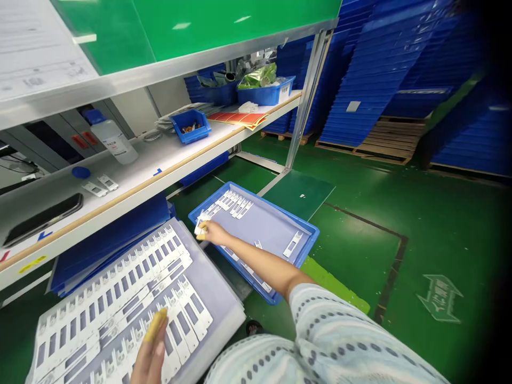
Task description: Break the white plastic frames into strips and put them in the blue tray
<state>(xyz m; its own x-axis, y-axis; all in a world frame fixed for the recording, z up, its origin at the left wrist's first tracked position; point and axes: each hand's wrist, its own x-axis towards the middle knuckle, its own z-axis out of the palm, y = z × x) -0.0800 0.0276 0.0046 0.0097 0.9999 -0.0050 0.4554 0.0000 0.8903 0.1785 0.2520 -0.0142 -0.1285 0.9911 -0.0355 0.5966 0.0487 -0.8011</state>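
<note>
My right hand [214,233] reaches out to the near left edge of a blue tray [314,233]. Its fingers, with yellow coverings on the tips, pinch some small white plastic parts [202,218]. In the tray, more white slotted parts [237,205] lie in a row at the far end, with others along the near side. My left hand [151,354] shows only partly at the bottom, fingers stretched out, one tip covered in yellow. It is over a stack of sheets [224,314] bearing rows of white plastic parts [132,274]. I see nothing held in it.
A shelf [160,176] above holds a phone [44,217], a white bottle [116,141], two white parts [100,185], a small blue bin [191,126] and larger filled bins [266,93]. Tall stacks of blue trays [360,90] stand on pallets behind, on a green floor [360,213].
</note>
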